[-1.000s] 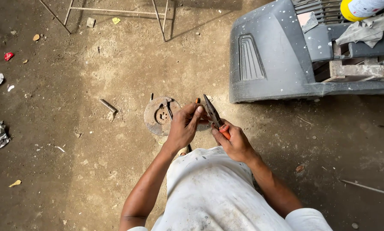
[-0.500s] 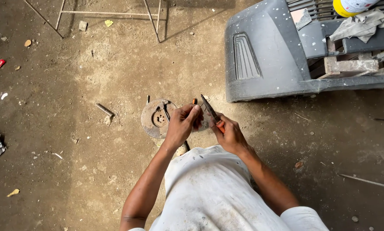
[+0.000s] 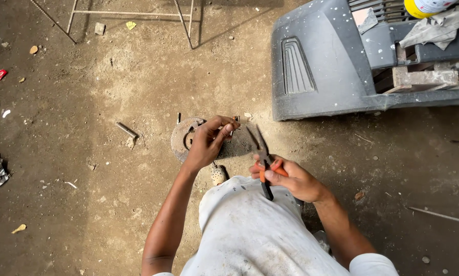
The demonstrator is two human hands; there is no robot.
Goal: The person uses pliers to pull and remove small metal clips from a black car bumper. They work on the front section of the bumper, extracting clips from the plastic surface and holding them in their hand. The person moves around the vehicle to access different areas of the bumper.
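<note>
My left hand (image 3: 209, 140) pinches a small thin metal piece (image 3: 234, 120) between its fingertips, just above a rusty round metal disc (image 3: 182, 139) that lies on the dirt floor. My right hand (image 3: 290, 179) grips orange-handled pliers (image 3: 262, 153), jaws apart and pointing up and away, a short way to the right of the left hand. The pliers' jaws hold nothing. My white shirt fills the bottom of the head view.
A large grey plastic panel (image 3: 316, 66) lies at the top right, with rags (image 3: 434, 25), a wooden block (image 3: 423, 77) and a yellow can (image 3: 426, 6) behind it. A short metal rod (image 3: 126, 130) lies left of the disc. A thin metal frame (image 3: 132, 13) stands at the top. Scraps litter the left.
My two hands were together with the pliers at the left hand's fingertips. They have come apart: the right hand drew the pliers down and right, and the left hand keeps the small piece.
</note>
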